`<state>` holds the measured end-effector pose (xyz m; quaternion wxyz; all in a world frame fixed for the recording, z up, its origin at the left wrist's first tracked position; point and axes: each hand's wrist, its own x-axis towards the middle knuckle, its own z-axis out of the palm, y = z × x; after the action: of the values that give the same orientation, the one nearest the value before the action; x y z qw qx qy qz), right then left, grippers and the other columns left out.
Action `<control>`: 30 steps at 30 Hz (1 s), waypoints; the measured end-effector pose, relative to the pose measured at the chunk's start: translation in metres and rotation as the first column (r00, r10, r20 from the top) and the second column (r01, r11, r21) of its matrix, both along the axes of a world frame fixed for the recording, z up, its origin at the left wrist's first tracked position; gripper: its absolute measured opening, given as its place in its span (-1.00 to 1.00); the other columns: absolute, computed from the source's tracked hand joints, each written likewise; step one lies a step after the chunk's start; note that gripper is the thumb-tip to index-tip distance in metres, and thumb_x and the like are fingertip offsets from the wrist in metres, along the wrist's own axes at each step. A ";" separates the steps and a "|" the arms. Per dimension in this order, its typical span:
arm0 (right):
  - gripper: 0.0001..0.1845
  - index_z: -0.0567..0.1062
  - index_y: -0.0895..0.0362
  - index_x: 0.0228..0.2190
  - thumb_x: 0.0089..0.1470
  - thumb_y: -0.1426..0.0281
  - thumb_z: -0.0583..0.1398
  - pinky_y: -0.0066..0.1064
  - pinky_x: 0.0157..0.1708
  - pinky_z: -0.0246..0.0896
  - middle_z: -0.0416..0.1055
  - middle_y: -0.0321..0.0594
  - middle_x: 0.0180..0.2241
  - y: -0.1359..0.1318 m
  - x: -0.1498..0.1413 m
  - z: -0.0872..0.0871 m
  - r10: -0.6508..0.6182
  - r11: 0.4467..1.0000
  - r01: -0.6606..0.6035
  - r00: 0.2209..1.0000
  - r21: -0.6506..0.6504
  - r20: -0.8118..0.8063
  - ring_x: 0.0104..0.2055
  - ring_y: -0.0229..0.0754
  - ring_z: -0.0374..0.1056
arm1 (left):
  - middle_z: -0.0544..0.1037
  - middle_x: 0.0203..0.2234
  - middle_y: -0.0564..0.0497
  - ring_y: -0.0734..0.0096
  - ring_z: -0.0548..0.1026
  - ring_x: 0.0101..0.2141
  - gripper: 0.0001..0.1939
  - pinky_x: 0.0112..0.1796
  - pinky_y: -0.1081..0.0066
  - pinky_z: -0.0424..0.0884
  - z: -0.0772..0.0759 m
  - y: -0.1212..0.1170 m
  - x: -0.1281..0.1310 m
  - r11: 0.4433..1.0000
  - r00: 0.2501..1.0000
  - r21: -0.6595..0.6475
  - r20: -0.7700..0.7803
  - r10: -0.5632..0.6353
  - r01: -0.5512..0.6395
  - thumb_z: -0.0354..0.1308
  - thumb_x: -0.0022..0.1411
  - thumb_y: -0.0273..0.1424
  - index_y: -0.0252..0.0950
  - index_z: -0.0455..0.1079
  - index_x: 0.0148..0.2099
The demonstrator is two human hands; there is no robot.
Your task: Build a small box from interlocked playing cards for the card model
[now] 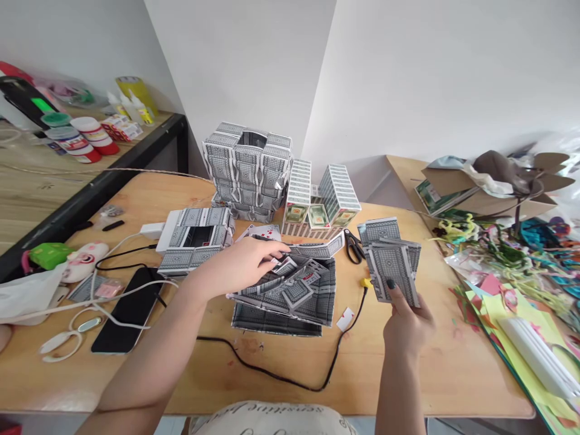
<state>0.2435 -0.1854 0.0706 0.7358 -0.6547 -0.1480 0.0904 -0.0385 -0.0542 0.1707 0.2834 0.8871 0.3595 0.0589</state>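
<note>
So the left hand (240, 264) is reaching over an open tray (327, 302) made of cards, fingers bent; can't tell if they're pinching anything. Loose cards (298, 292) lie inside it, mid-table. The right hand (408, 323) has a messy fan of patterned cards (392, 272) held upright, 1 pair of black scissors (354, 247) near it. 1 tall card tower (247, 172) stands behind the tray.

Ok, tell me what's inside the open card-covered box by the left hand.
Inside the box lie loose grey-backed cards, some overlapping. The left hand covers its far left part, and anything beneath the top cards is hidden.
</note>
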 end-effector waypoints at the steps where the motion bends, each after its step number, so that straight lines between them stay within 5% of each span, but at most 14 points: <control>1: -0.65 0.55 0.24 -0.42 -0.37 0.35 0.37 -0.26 -0.34 0.30 0.48 -0.21 -0.44 0.000 0.001 0.000 -0.002 1.000 0.002 1.000 0.000 0.008 -0.39 -0.11 0.37 | 0.52 -0.20 0.04 0.40 0.48 -0.32 -0.65 -0.29 0.44 0.31 -0.002 0.000 0.000 1.000 1.000 0.003 -0.010 -0.001 0.001 -0.10 0.22 -0.33 -0.11 0.29 0.05; 8: -0.62 0.55 0.25 -0.39 -0.36 0.35 0.37 -0.20 -0.30 0.32 0.49 -0.17 -0.41 0.002 0.000 -0.004 0.014 1.000 -0.014 1.000 0.012 0.018 -0.34 -0.06 0.39 | 0.46 -0.23 -0.13 0.17 0.44 -0.20 -0.58 -0.24 0.35 0.31 -0.015 -0.014 0.021 0.994 0.983 0.099 -0.185 -0.018 0.037 0.17 0.01 -0.21 -0.33 0.36 -0.10; 15: -0.63 0.55 0.24 -0.35 -0.31 0.36 0.36 -0.21 -0.28 0.32 0.50 -0.16 -0.38 -0.001 -0.001 -0.004 0.017 1.000 -0.016 0.999 -0.017 0.037 -0.30 -0.04 0.40 | 0.34 -0.18 -0.10 0.28 0.45 -0.28 -0.71 -0.33 0.41 0.32 -0.017 -0.025 0.031 0.989 0.971 0.125 -0.235 -0.049 0.080 0.13 0.02 -0.39 -0.32 0.32 -0.14; 24: -0.63 0.55 0.23 -0.39 -0.37 0.34 0.37 -0.27 -0.34 0.31 0.49 -0.20 -0.43 -0.002 -0.002 -0.001 0.003 0.999 -0.003 1.000 -0.039 0.001 -0.34 -0.08 0.39 | 0.54 -0.26 0.09 0.39 0.49 -0.26 -0.73 -0.26 0.45 0.32 -0.005 -0.024 0.018 0.931 0.944 -0.186 -0.039 -0.326 0.314 -0.08 0.20 -0.42 -0.13 0.40 -0.13; 27: -0.62 0.55 0.23 -0.40 -0.39 0.34 0.38 -0.27 -0.35 0.30 0.49 -0.19 -0.43 -0.002 -0.002 0.001 -0.002 0.999 0.002 1.000 -0.034 -0.007 -0.37 -0.10 0.38 | 0.53 -0.23 0.09 0.40 0.48 -0.24 -0.69 -0.24 0.43 0.32 0.000 -0.021 0.012 0.973 0.977 -0.085 0.019 -0.214 0.215 -0.14 0.24 -0.43 -0.13 0.39 -0.10; 30: -0.64 0.55 0.23 -0.43 -0.40 0.35 0.38 -0.28 -0.39 0.29 0.48 -0.19 -0.44 -0.002 -0.001 0.003 0.010 1.000 -0.010 1.000 -0.003 -0.008 -0.40 -0.11 0.37 | 0.48 -0.19 0.03 0.30 0.43 -0.19 -0.76 -0.22 0.34 0.32 -0.002 -0.019 0.011 0.982 0.999 0.187 0.038 0.022 -0.029 -0.05 0.20 -0.43 -0.18 0.33 -0.11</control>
<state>0.2426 -0.1870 0.0741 0.7350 -0.6545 -0.1482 0.0972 -0.0274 -0.0731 0.1684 0.2044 0.9039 0.3586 0.1122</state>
